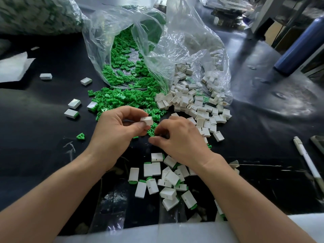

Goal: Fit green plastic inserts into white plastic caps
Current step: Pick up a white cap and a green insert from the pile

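One clear bag (98,50) spills green inserts (122,71), the other bag (201,41) white caps (184,100), my left hand (114,130) pinches a cap (147,120), my right hand (182,141) curls over inserts, hold unclear.

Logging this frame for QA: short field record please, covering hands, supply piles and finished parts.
left hand: pinches one white cap
right hand: fingers curled low over the table; grasp hidden
green inserts: spilling from clear bag onto black table
empty caps: pile right of the inserts
finished caps: heap nearest the person, green showing at ends
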`<state>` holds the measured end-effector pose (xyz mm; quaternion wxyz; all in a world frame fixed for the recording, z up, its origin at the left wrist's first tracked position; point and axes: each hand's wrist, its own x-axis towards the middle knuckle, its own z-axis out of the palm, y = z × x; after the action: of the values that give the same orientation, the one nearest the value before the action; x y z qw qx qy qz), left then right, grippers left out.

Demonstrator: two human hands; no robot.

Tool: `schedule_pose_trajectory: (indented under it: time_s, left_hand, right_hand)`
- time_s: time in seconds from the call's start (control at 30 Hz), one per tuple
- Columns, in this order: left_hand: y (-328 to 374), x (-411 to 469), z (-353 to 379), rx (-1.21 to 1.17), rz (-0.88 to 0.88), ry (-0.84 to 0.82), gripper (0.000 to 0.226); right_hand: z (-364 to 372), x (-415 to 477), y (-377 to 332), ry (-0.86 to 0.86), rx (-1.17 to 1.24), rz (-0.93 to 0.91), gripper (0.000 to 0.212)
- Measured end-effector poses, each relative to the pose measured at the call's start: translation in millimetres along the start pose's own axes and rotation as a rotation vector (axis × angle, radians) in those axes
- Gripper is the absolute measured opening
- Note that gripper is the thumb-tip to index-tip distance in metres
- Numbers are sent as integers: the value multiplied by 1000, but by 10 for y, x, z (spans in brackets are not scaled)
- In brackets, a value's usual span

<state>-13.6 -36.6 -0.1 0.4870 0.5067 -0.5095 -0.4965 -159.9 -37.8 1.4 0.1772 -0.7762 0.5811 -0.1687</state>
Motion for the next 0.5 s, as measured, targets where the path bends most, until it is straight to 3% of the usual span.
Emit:
schedule_pose_trajectory:
  time_s: [0.23, 0.5]
  left_hand:
    - [29, -26, 22, -94, -51, -28, 9]
    - [46, -39, 28, -124, -78, -52, 20]
  right_hand:
    - [-7, 5, 14, -15, 38, -21, 12]
    - [-107, 7, 104, 191, 336, -2, 14]
